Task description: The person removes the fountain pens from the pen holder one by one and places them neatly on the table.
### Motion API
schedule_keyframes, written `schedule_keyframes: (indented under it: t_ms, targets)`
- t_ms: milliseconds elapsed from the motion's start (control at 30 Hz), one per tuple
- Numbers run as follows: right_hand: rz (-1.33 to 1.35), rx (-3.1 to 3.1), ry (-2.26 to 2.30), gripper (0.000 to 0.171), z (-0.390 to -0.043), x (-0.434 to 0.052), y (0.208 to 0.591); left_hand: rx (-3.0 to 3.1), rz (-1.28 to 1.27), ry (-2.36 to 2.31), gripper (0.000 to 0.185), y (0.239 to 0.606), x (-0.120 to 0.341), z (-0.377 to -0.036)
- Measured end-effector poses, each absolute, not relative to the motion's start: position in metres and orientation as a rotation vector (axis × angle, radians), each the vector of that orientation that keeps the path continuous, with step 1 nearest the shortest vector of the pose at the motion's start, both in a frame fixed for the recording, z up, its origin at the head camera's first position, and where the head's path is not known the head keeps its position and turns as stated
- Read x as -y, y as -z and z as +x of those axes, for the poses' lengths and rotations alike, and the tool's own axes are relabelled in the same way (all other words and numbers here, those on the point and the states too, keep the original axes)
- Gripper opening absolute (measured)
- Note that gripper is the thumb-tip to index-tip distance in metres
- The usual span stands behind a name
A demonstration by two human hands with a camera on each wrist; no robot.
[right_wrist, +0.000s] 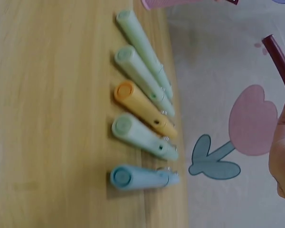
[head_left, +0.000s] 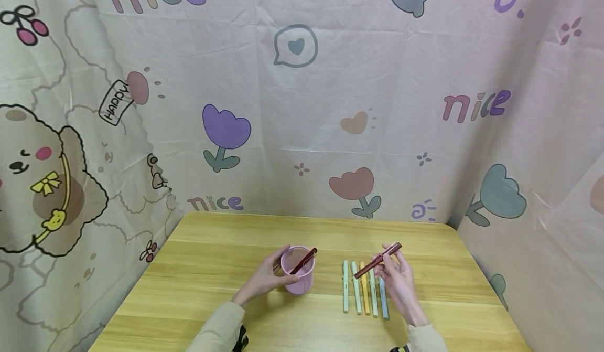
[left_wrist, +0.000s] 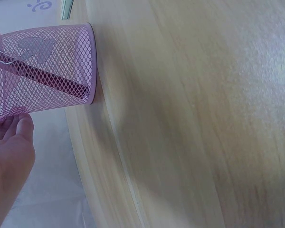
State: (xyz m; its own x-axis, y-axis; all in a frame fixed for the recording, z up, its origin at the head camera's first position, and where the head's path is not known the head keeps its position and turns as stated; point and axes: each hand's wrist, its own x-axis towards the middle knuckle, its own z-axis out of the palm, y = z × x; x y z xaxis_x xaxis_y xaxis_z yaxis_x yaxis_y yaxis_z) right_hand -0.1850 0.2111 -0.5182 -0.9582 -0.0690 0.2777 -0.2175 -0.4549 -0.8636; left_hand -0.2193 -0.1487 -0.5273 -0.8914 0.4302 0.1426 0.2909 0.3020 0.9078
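Note:
A pink mesh pen cup (head_left: pixel 300 287) stands on the table, and my left hand (head_left: pixel 265 279) grips it round its left side, thumb near the front. Inside the cup leans a dark red pen (head_left: pixel 307 259), its upper end above the rim; the left wrist view shows its lower part (left_wrist: pixel 52 80) through the mesh. My right hand (head_left: pixel 399 283) pinches another dark red pen (head_left: pixel 369 266), held at a slant above a row of pens. In the right wrist view that pen (right_wrist: pixel 278 59) shows at the right edge, with part of it hidden by the hand (right_wrist: pixel 282 156).
Side by side on the wooden table (head_left: pixel 198 268) lie several pens: pale green ones (head_left: pixel 346 286), a yellow one (head_left: pixel 365 294) and a blue one (head_left: pixel 384 302) at the right end. A printed curtain (head_left: pixel 283 105) hangs behind the table and at both sides.

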Motion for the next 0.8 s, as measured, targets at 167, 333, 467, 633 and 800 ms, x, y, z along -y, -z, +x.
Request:
schedule_keyframes:
  t_ms: [167,333,467,633,800]
  targets:
    - [0.412,1.717,-2.467,0.033,-0.184,-0.219,0.524,-2.429,0.683,-1.652,0.096,0.527,0.149,-0.219]
    - [0.257,1.86,-2.362,0.031,-0.184,-0.226,0.527,-2.43,0.674,-1.656,0.096,0.527,0.149,-0.219]
    - [0.128,1.942,-2.298,0.028,-0.182,-0.233,0.531,-2.434,0.67,-1.656,0.095,0.526,0.149,-0.219]
    - [0.031,1.981,-2.256,0.025,-0.18,-0.239,0.535,-2.427,0.675,-1.653,0.095,0.526,0.149,-0.219]
    - [-0.087,2.041,-2.188,0.018,-0.181,-0.243,0.536,-2.429,0.675,-1.649,0.095,0.526,0.149,-0.219]
